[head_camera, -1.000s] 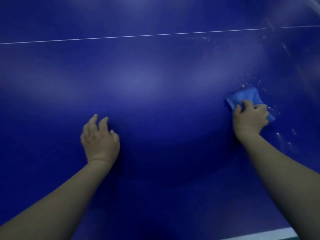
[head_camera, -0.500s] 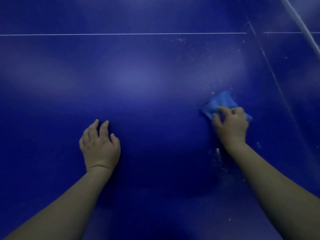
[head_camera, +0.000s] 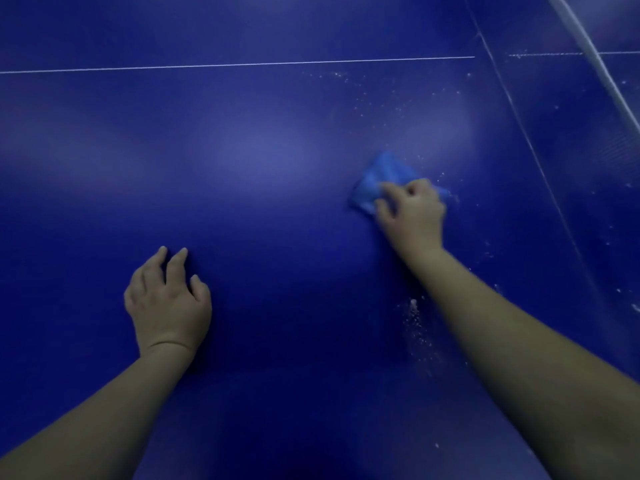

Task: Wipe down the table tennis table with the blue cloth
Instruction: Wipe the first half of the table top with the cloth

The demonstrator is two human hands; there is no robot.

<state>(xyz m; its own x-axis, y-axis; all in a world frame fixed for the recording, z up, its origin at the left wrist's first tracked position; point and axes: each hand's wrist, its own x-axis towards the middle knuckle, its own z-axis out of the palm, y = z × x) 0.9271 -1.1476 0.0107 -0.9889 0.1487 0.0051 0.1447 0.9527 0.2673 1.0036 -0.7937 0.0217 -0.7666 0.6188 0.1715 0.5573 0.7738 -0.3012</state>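
Our right hand (head_camera: pixel 412 213) grips the bunched blue cloth (head_camera: pixel 377 178) against the table tennis table (head_camera: pixel 259 168) beside scattered white specks (head_camera: pixel 414 317), while our left hand (head_camera: pixel 169 299) rests loose-fingered and empty, likely bracing our lean.

Blue cloth (head_camera: pixel 379 174) blurred, partly hidden under right hand (head_camera: pixel 412 216); table (head_camera: pixel 277 202) cut by every edge.

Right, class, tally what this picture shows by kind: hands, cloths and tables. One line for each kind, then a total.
Hands: 2, the left hand and the right hand
Cloths: 1, the blue cloth
Tables: 1, the table tennis table
Total: 4
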